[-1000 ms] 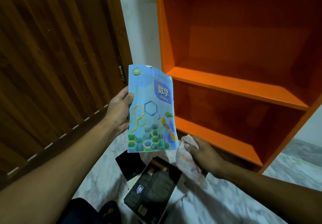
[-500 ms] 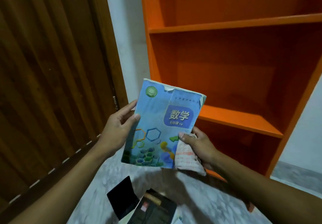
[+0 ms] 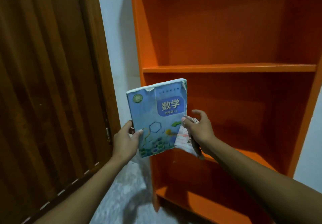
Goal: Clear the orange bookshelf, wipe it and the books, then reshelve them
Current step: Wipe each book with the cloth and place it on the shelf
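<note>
Blue book upright before orange bookshelf, left hand fingers pinching its lower left edge, right hand fingers clasping cloth against its right edge.

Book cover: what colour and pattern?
Light blue book with hexagon outlines and a darker blue title panel; head view.
</note>
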Demonstrator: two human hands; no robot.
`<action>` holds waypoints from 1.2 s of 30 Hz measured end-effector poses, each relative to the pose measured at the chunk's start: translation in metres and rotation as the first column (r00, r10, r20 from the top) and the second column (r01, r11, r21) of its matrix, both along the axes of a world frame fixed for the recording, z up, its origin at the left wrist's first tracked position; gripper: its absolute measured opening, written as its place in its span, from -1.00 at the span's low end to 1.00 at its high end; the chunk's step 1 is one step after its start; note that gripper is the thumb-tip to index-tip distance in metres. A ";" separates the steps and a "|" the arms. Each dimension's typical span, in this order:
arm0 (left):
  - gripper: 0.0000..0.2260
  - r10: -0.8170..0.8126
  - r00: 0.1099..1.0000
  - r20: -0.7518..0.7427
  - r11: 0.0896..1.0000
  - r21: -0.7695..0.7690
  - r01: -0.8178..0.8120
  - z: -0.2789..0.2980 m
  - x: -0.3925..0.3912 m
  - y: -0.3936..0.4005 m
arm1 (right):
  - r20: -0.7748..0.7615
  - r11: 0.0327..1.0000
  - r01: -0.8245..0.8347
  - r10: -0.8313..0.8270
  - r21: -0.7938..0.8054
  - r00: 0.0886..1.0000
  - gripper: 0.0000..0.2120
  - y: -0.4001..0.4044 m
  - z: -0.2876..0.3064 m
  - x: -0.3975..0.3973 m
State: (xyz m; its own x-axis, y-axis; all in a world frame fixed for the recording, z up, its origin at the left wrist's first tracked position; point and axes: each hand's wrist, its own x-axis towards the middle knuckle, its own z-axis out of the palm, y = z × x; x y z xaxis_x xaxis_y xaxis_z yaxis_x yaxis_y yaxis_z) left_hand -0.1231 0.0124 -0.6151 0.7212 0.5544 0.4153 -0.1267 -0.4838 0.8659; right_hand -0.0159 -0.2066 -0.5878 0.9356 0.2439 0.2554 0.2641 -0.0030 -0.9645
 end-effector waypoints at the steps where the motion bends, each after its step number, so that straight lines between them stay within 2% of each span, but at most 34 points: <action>1: -0.89 0.001 1.000 0.001 1.000 0.012 -0.001 0.006 0.012 -0.003 | 0.004 1.000 0.019 -0.019 0.022 1.000 -0.55 -0.001 0.001 0.006; 3: -0.93 0.037 0.999 -0.018 0.998 0.043 -0.036 0.014 0.036 -0.010 | 0.029 0.998 0.052 -0.053 0.047 0.998 -0.63 -0.001 0.002 0.019; 5: -0.97 0.097 0.995 -0.024 0.985 0.146 -0.093 0.021 0.060 -0.021 | 0.047 0.996 0.079 -0.081 0.044 0.996 -0.73 0.001 0.001 0.034; 7: -0.94 0.126 0.992 -0.018 0.976 0.178 -0.121 0.022 0.083 -0.034 | 0.066 0.996 0.082 -0.085 0.047 0.994 -0.80 0.003 0.000 0.045; 12: -0.94 0.203 0.973 -0.106 0.973 0.132 -0.189 0.013 0.144 -0.046 | 0.075 0.993 0.088 -0.095 0.081 0.993 -0.85 0.008 -0.006 0.062; 16: -0.73 0.262 0.960 -0.100 0.960 0.123 -0.250 0.013 0.175 -0.044 | 0.087 0.993 0.070 -0.078 0.092 0.993 -0.85 0.002 -0.012 0.068; 18: -0.71 0.289 0.953 -0.093 0.955 0.098 -0.280 0.013 0.188 -0.042 | 0.077 0.994 0.059 -0.067 0.092 0.995 -0.85 -0.002 -0.014 0.071; 24: -0.70 0.343 0.935 -0.092 0.939 0.024 -0.342 0.004 0.198 -0.039 | 0.035 0.993 0.051 -0.055 0.102 0.998 -0.84 -0.005 -0.025 0.079; 27: -0.66 0.337 0.937 -0.096 0.941 0.051 -0.333 -0.001 0.196 -0.039 | 0.016 0.993 0.044 -0.046 0.113 0.999 -0.84 -0.004 -0.032 0.075; 30: -0.73 0.316 0.942 -0.113 0.949 0.064 -0.310 -0.011 0.191 -0.040 | -0.006 0.992 0.027 -0.027 0.126 1.000 -0.84 -0.005 -0.037 0.069; 33: -0.75 0.294 0.949 -0.116 0.955 0.063 -0.288 -0.024 0.176 -0.038 | -0.078 0.990 -0.029 0.040 0.140 0.996 -0.82 -0.010 -0.039 0.061; 36: -0.76 0.296 0.952 -0.082 0.950 0.125 -0.285 -0.034 0.150 -0.032 | -0.152 0.989 -0.086 0.105 0.121 0.983 -0.79 -0.014 -0.047 0.050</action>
